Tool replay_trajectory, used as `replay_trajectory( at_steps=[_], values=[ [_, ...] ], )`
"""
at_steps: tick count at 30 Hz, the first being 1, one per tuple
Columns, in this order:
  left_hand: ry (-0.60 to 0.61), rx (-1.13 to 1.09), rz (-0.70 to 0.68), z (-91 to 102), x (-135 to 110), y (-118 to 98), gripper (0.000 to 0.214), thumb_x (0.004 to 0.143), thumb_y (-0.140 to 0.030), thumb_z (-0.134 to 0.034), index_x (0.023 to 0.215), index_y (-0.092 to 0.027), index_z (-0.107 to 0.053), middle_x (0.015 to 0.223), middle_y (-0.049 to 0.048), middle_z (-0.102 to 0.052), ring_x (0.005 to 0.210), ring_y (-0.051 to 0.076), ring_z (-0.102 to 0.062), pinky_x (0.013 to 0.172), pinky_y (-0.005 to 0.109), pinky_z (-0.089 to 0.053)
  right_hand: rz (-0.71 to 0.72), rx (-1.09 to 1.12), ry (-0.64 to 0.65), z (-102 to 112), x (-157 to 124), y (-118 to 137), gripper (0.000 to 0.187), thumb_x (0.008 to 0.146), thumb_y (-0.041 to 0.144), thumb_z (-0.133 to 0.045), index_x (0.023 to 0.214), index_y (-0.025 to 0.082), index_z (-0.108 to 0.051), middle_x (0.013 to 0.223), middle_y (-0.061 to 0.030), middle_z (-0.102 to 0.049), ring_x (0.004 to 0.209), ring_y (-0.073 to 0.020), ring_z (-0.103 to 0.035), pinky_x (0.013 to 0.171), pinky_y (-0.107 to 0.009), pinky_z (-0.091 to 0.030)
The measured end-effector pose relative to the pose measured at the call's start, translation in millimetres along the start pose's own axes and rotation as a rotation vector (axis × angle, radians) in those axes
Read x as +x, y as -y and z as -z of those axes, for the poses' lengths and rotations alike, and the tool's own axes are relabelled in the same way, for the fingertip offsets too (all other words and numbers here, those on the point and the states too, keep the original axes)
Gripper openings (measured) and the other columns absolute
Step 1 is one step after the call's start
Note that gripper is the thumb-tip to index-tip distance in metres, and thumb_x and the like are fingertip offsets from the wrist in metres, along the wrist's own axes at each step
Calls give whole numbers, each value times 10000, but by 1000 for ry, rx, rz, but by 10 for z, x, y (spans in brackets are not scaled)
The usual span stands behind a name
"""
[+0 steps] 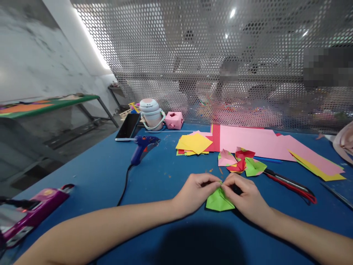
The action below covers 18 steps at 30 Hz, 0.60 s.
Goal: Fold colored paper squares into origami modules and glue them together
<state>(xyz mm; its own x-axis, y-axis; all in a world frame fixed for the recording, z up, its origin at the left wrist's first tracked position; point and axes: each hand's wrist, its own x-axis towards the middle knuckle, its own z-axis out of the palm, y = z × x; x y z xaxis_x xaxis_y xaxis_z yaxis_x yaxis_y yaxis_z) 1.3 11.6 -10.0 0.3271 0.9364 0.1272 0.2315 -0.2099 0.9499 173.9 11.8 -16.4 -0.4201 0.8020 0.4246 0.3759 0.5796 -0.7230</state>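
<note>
On the blue desk (110,173), pink sheets (253,141) lie toward the far edge. Near the front edge, left hand (196,191) and right hand (246,197) pinch the folded green paper (217,201) (fingertips closed on its top corner).

Bright, even light falls from ceiling lamps glaring through the perforated screen (220,55). A dark soft shadow lies on the blue counter (110,173) (bottom centre). Edges bow outward; patches behind the screen are pixelated.
</note>
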Motion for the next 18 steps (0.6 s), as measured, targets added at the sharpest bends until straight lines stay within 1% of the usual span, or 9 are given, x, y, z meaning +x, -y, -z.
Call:
replay_trajectory(
  at_steps=[3,7,13,18],
  values=[
    [8,-10,-15,9,0,12,173,790,-209,-565,835,-122,-708,832,51,-721,758,144,-632,693,198,-470,0,-3,7,-1,-3,3,182,854,184,-477,674,179,-508,636,5,-519,572,-109,-480,546,-231,-379],
    [22,9,-50,22,-6,-28,161,791,-181,-555,789,-113,-701,789,56,-713,730,143,-626,678,200,-467,21,-10,15,-2,-7,-5,187,861,203,-468,681,181,-510,645,-1,-530,580,-114,-492,547,-236,-384],
    [-2,102,-171,20,-26,-62,160,815,-170,-526,754,-127,-668,730,46,-670,689,138,-594,681,231,-452,11,-29,43,5,0,-2,163,851,211,-474,692,191,-502,643,3,-521,578,-116,-483,539,-234,-393],
    [-26,114,-289,10,-37,-45,148,827,-159,-522,742,-144,-642,734,41,-620,734,140,-572,719,248,-445,25,-43,23,-6,5,27,147,843,191,-468,700,192,-502,642,2,-524,575,-115,-483,542,-238,-392]
  ],
)
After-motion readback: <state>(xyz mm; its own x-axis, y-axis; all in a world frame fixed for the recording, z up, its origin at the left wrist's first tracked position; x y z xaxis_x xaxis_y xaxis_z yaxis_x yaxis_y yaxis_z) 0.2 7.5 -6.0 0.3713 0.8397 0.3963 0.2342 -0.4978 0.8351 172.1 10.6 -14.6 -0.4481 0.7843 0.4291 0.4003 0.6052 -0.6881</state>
